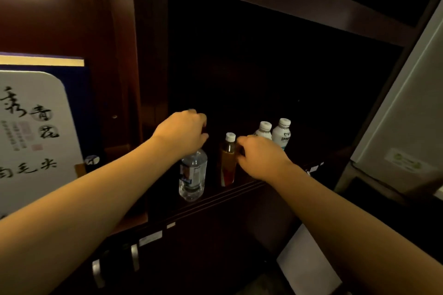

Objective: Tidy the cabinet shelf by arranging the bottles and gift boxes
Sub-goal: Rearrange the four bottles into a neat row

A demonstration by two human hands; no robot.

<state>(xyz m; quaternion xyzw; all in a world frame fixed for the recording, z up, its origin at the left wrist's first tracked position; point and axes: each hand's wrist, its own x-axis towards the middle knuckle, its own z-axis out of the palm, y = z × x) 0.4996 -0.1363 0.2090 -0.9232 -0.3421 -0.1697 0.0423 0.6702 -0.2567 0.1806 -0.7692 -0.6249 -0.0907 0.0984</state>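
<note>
A clear water bottle (pixel 193 175) stands at the front left of the dark cabinet shelf (pixel 239 190). My left hand (pixel 183 133) is closed over its top, hiding the cap. Just right of it stands an amber tea bottle (pixel 228 163) with a white cap. My right hand (pixel 260 157) is curled beside that bottle, fingers touching its right side. Two white bottles (pixel 263 130) (pixel 282 133) with white caps stand together further back on the right. A white and blue gift box (pixel 36 132) with black calligraphy stands in the compartment to the left.
A dark wooden divider (pixel 153 67) separates the left compartment from this shelf. Drawer handles (pixel 134 256) sit below the shelf edge. A pale appliance side (pixel 402 115) rises at the right. The back of the shelf is dark.
</note>
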